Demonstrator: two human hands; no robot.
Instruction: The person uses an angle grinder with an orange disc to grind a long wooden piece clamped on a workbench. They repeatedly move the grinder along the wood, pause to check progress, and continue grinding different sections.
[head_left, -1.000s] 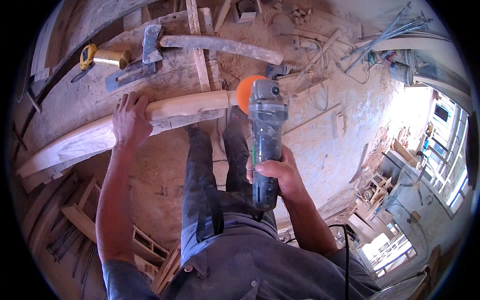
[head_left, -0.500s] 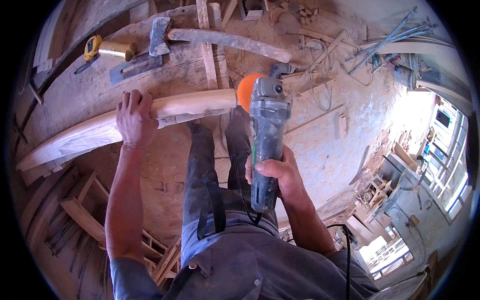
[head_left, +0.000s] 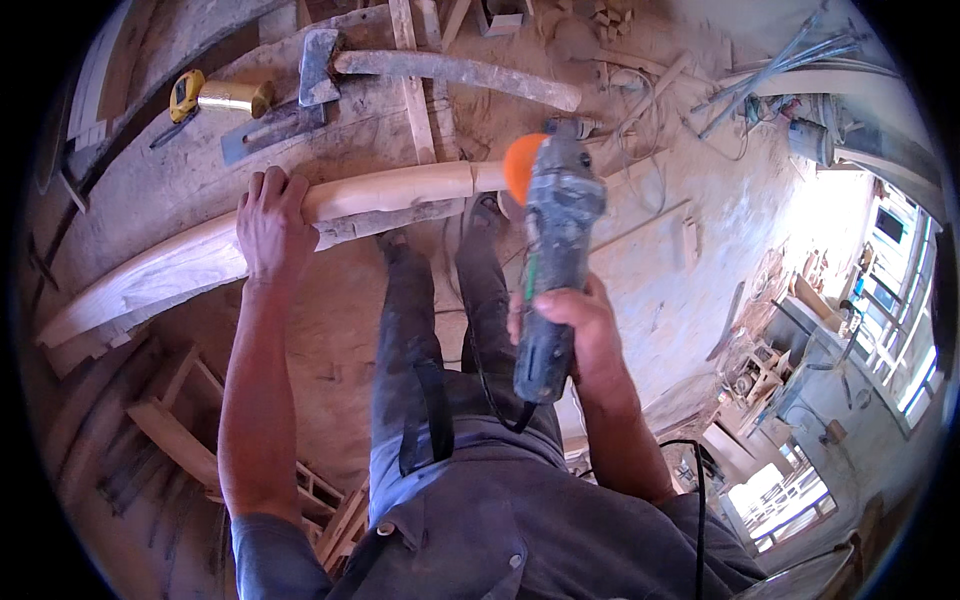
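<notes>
A long, pale, curved wooden piece [head_left: 390,192] stretches from the far left to the middle, over a rough plank bench [head_left: 370,125]. My left hand [head_left: 277,228] is closed over its upper edge, fingers curled across the wood. In my right hand [head_left: 578,325] is a dusty grey angle grinder [head_left: 563,225], gripped round its body. The grinder leans to the right, with an orange disc [head_left: 522,168] at its far end. That disc overlaps the right end of the wood in view; whether they touch I cannot tell. The palm-side fingers of my right hand are mostly hidden.
An axe [head_left: 450,75], a yellow tape measure [head_left: 186,95], a brass-coloured cylinder [head_left: 236,98] and a flat metal blade [head_left: 270,135] lie on the bench. The grinder's black cord [head_left: 492,395] hangs past my legs. Metal rods [head_left: 770,75] and wood scraps lie at the right.
The grinder has shifted right and toward me, tilting further rightward. More of the wood's right end shows beside the disc. My left hand keeps its hold, almost in the same place.
</notes>
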